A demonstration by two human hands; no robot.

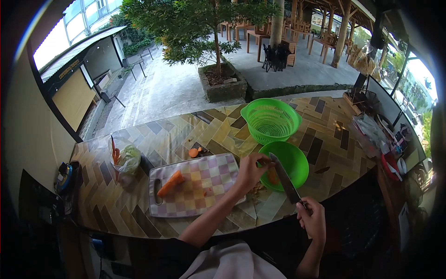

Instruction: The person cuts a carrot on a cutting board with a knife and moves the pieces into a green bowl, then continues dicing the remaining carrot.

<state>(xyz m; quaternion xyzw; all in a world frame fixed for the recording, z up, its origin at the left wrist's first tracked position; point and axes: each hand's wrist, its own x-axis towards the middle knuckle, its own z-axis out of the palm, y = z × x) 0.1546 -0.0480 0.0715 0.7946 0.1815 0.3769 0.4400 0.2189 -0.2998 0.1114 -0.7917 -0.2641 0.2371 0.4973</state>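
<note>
My right hand (312,217) is closed round the handle of a kitchen knife (287,180), its blade slanting up and left across a green bowl (301,163). Close to the knife's tip, my left hand (253,171) has its fingers pinched together over the bowl's left rim; what they hold, if anything, is hidden. Some orange pieces show inside the bowl under the blade. Left of my hands, a peeled carrot (171,183) lies on a checkered cutting board (218,186), beside the board's handle slot.
A green colander (271,120) stands just behind the bowl. Carrot ends (193,152) lie beyond the board. At the left is a plastic bag (128,159) with vegetables. Packets and other items (371,132) crowd the table's right end. The patterned tabletop (116,200) curves along my front.
</note>
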